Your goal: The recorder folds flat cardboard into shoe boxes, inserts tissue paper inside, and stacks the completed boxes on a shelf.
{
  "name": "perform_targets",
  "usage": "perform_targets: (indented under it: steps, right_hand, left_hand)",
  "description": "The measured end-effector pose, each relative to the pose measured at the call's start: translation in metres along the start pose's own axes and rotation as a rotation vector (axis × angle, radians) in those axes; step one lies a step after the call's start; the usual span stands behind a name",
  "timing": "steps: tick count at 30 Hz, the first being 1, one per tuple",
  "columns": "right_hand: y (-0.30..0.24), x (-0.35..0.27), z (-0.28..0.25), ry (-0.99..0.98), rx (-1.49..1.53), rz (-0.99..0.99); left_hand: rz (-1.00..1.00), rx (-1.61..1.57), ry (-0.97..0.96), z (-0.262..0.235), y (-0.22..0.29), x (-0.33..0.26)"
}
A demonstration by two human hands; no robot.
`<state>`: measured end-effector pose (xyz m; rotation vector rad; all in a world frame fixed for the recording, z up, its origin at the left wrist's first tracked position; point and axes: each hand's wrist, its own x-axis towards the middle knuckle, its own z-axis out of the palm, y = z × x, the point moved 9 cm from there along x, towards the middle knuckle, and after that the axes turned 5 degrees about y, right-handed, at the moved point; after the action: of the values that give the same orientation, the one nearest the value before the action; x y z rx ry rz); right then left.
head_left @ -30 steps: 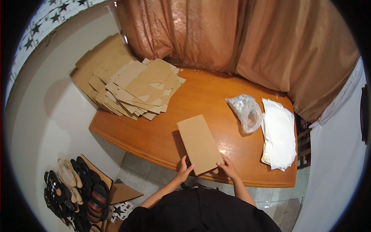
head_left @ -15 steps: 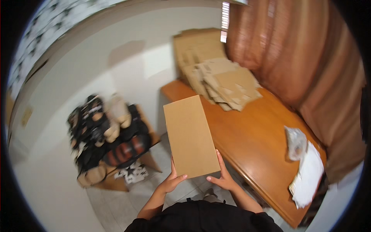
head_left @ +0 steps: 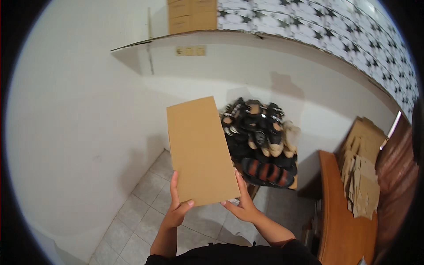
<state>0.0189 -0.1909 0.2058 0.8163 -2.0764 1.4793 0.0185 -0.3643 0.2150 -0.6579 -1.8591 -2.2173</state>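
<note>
Between my two hands is a plain brown cardboard box (head_left: 201, 150), long and rectangular, held out in front of me and tilted slightly. My left hand (head_left: 177, 201) grips its near left corner, fingers along the side and thumb at the near edge. On the near right corner my right hand (head_left: 243, 201) holds it the same way. The box's underside is hidden. Just beyond its right side, a pile of shoes and sandals (head_left: 260, 132), mostly black with some beige and brown, rests on a low support that is partly covered.
A wooden table (head_left: 344, 238) stands at the right, with flattened cardboard pieces (head_left: 364, 176) stacked on it. Overhead along the wall runs a shelf (head_left: 132, 45) bearing brown boxes (head_left: 192, 15) and star-patterned boxes (head_left: 309, 26). Grey floor tiles (head_left: 150, 194) lie below, beside the white wall.
My view has swung left, so the table and shoe pile now appear farther right and the shelf shows above. Both hands still hold the box, which has turned along with me.
</note>
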Motion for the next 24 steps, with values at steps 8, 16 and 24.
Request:
perform_targets:
  steps: [8,16,24]
  right_hand:
    - [-0.018,0.144,0.067,0.049,0.086,-0.243]
    - [-0.022,0.293,0.097,0.114,0.141,-0.448]
    - [0.009,0.445,0.125,-0.02,0.383,-0.494]
  left_hand:
    - [0.214,0.124,0.274,-0.115,0.04,0.08]
    - [0.443,0.229,0.3,-0.188,0.105,0.215]
    - [0.511,0.482,0.353,-0.238,0.159,0.341]
